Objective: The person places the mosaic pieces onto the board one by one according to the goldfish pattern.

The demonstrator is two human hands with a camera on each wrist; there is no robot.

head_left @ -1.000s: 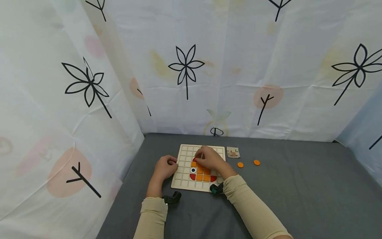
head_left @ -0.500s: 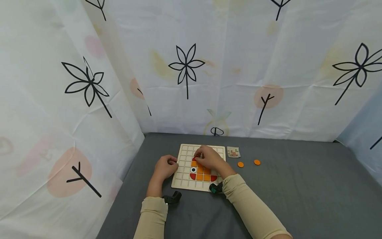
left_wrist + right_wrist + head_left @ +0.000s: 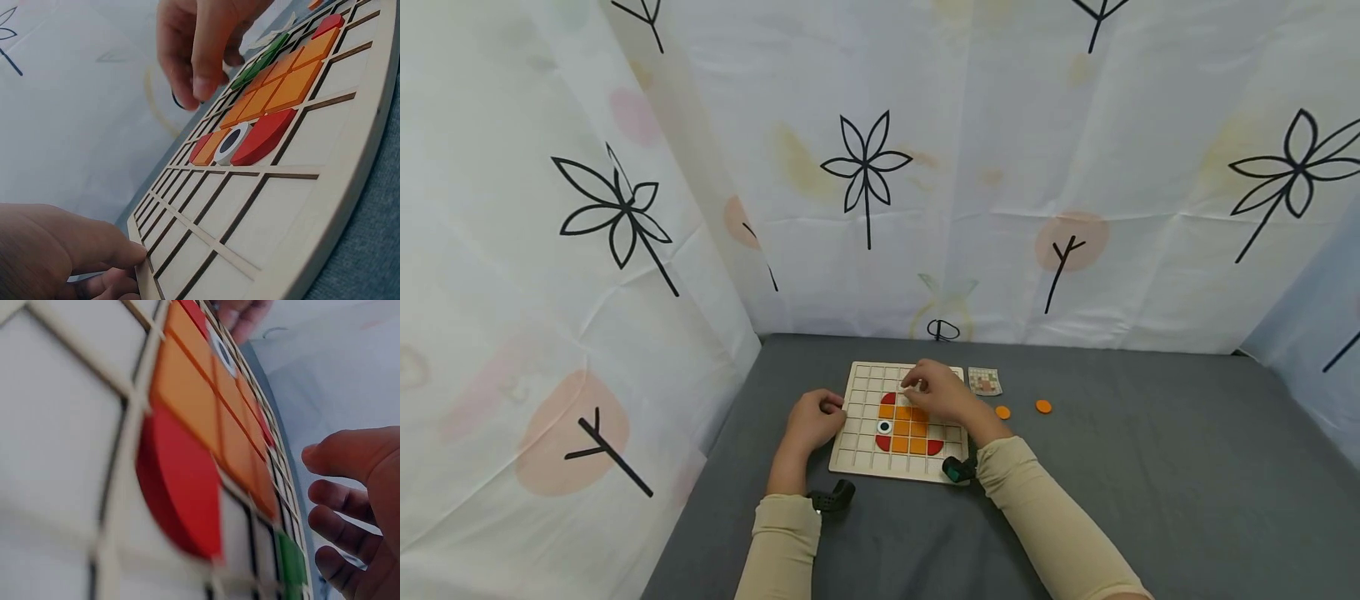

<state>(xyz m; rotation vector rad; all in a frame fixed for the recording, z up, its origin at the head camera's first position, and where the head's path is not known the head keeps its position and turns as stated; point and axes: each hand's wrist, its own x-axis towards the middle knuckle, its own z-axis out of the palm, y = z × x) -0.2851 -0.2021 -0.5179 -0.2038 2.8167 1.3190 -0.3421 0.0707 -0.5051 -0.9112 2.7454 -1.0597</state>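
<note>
A wooden grid board (image 3: 853, 454) lies on the table, with orange square tiles (image 3: 910, 429), a white eye tile (image 3: 884, 427) and red rounded tiles (image 3: 889, 399) set in its cells. My left hand (image 3: 815, 419) grips the board's left edge; in the left wrist view its thumb (image 3: 134, 253) touches the rim. Over the upper right of the board hovers my right hand (image 3: 942, 392), fingers apart with nothing between them, clear of the tiles (image 3: 187, 394). Green tiles (image 3: 261, 62) show in both wrist views; in the head view the right hand covers them.
Two orange round pieces (image 3: 1043, 407) lie on the grey table right of the board. A small patterned card (image 3: 984, 382) lies beside the board's upper right corner. A printed curtain (image 3: 970, 192) hangs behind the table and along the left.
My right hand has lifted off the upper red tile and shifted right, with its fingers spreading. That tile is now uncovered. The left hand stays at the board's edge.
</note>
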